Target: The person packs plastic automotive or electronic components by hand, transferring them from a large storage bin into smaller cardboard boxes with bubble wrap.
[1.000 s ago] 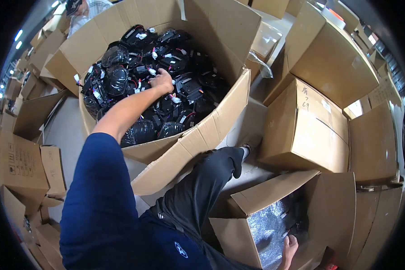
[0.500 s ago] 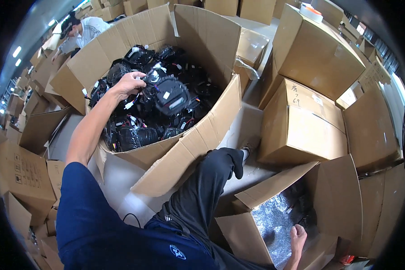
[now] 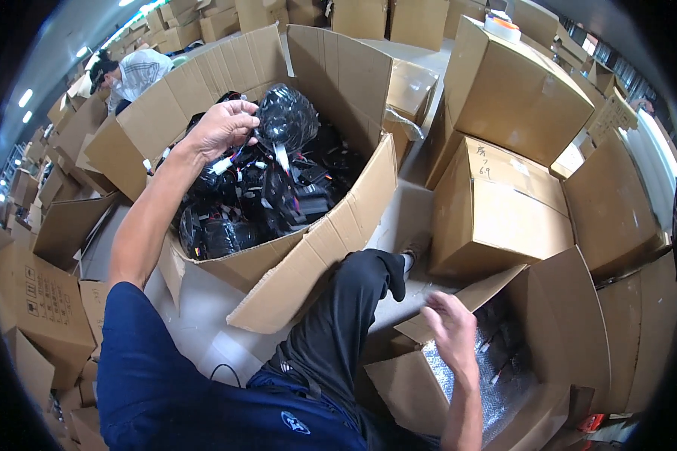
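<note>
My left hand (image 3: 224, 129) is closed on a black unit wrapped in clear plastic (image 3: 287, 116), with wires and a white connector dangling beneath. It holds the unit above a large open carton (image 3: 338, 71), over many similar black wrapped units (image 3: 233, 234) with coloured wires and white plugs. My right hand (image 3: 453, 327), slightly blurred, is raised empty with fingers apart over the near edge of a smaller open carton (image 3: 568, 323). Silvery bubble lining (image 3: 495, 406) shows inside that carton, beside several black units (image 3: 504, 338).
Stacked closed cartons (image 3: 523, 203) stand to the right, with a roll of tape (image 3: 502, 28) on the top one. A long torn flap (image 3: 316, 263) hangs toward my knee. At the far left a person (image 3: 141, 74) bends among cartons. More boxes (image 3: 49, 304) crowd the left.
My left hand has lifted the black unit up and away from the pile, turning it. My right hand has risen from inside the smaller carton, moving up and left.
</note>
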Action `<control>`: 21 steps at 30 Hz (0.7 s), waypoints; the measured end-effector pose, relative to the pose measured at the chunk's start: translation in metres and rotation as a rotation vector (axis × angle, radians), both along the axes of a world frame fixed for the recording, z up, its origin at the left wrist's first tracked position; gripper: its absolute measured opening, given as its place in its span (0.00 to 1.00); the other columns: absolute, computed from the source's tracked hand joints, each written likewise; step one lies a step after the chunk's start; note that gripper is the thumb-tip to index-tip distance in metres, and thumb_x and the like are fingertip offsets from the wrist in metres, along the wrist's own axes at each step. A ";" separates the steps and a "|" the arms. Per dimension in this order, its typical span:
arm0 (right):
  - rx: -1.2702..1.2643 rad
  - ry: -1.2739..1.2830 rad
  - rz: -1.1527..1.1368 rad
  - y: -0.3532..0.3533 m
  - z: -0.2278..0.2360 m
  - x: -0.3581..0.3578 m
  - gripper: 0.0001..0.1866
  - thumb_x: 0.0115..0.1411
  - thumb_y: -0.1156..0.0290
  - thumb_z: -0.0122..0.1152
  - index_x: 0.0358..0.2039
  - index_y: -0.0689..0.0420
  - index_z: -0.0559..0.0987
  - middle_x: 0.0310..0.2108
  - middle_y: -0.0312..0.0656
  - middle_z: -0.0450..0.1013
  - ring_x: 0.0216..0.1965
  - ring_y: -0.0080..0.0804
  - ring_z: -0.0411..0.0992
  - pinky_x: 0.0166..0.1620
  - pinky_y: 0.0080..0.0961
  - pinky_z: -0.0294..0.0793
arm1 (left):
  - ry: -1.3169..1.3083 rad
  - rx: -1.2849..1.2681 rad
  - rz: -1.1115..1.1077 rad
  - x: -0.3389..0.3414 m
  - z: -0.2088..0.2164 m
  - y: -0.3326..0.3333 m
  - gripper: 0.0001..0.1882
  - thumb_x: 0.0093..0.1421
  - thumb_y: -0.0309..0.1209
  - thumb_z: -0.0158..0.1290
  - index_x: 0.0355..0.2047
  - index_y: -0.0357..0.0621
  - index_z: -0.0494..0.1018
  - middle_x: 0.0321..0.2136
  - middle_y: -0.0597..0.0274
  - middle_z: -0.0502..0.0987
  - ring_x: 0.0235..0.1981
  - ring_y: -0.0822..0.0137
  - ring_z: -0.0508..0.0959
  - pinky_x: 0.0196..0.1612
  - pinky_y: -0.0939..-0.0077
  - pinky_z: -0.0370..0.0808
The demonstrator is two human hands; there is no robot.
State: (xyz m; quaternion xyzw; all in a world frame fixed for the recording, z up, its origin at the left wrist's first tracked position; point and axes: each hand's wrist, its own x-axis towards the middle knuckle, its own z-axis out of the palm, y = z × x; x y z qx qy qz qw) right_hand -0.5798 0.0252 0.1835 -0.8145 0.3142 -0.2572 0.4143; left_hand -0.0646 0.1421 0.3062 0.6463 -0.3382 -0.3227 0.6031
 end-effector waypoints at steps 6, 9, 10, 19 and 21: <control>0.290 -0.176 0.192 0.006 0.029 0.098 0.16 0.63 0.71 0.64 0.48 0.66 0.79 0.40 0.46 0.80 0.42 0.32 0.79 0.49 0.28 0.77 | 0.104 -0.143 -0.121 -0.024 0.033 -0.010 0.12 0.61 0.23 0.59 0.44 0.42 0.72 0.31 0.68 0.78 0.27 0.78 0.79 0.35 0.77 0.84; 0.451 -0.271 0.225 0.003 0.036 0.131 0.25 0.64 0.66 0.65 0.56 0.67 0.74 0.48 0.48 0.77 0.50 0.35 0.76 0.56 0.29 0.74 | 0.160 -0.235 -0.261 -0.064 0.056 -0.014 0.11 0.62 0.24 0.57 0.45 0.40 0.73 0.34 0.63 0.80 0.31 0.75 0.81 0.35 0.78 0.84; 0.464 -0.461 0.241 0.002 0.039 0.139 0.32 0.64 0.62 0.66 0.61 0.68 0.68 0.53 0.50 0.73 0.55 0.35 0.72 0.59 0.30 0.71 | 0.138 -0.252 -0.308 -0.077 0.060 -0.019 0.12 0.62 0.24 0.57 0.46 0.39 0.73 0.36 0.62 0.81 0.32 0.74 0.82 0.36 0.78 0.84; 0.655 -1.127 0.085 -0.017 0.099 0.095 0.29 0.65 0.68 0.65 0.61 0.64 0.66 0.57 0.43 0.71 0.55 0.31 0.72 0.62 0.32 0.70 | 0.231 -0.219 -0.578 -0.219 0.044 -0.067 0.09 0.59 0.24 0.62 0.39 0.41 0.74 0.34 0.65 0.79 0.32 0.72 0.81 0.35 0.72 0.83; 0.714 -1.186 0.032 -0.020 0.095 0.052 0.28 0.66 0.66 0.63 0.62 0.63 0.65 0.57 0.45 0.71 0.57 0.36 0.72 0.62 0.37 0.71 | 0.341 -0.225 -0.668 -0.248 0.020 -0.091 0.08 0.63 0.25 0.59 0.42 0.39 0.77 0.37 0.61 0.82 0.32 0.72 0.82 0.35 0.74 0.82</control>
